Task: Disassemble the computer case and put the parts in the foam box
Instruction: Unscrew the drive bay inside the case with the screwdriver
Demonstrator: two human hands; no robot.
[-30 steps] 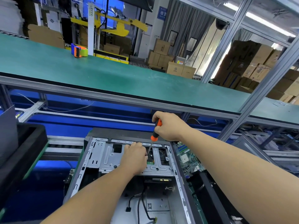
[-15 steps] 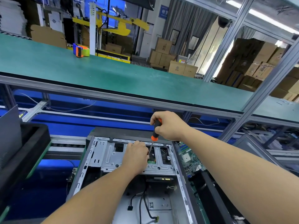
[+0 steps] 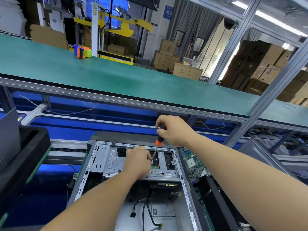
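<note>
The computer case [image 3: 133, 189] lay open under both hands, with its metal frame showing. The right hand [image 3: 175, 130] was curled tight around the orange and black screwdriver [image 3: 160, 135], above the case. The tip pointed down at the metal bracket [image 3: 116, 164]. The left hand [image 3: 138, 161] rested on that bracket, its fingers bent by the tip; I could not tell if they held anything. A black foam box [image 3: 30, 147] sat far to the left of the left hand. A green circuit board [image 3: 193, 165] lay just under the right arm.
</note>
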